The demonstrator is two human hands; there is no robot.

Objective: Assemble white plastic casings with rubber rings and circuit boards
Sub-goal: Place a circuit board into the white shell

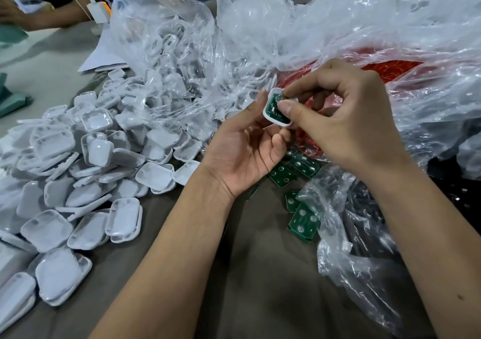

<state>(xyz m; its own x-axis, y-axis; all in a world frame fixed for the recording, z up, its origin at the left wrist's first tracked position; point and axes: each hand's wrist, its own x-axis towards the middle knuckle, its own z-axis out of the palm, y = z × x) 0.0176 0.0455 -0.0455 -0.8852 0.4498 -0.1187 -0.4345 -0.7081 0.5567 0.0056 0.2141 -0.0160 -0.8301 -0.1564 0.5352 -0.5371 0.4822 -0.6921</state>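
A white casing [268, 109] is gripped by the left hand [244, 146]; its green circuit board [275, 103] is pinched by the right hand [348, 120]. Loose casings [91, 161] are heaped left, with spare boards [303, 220] and plastic bags [351, 26] close around.

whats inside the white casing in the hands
A green circuit board sits inside the casing, which the left hand holds. The right hand presses thumb and forefinger on the board, covering part of it. Whether a rubber ring lies under it cannot be seen.
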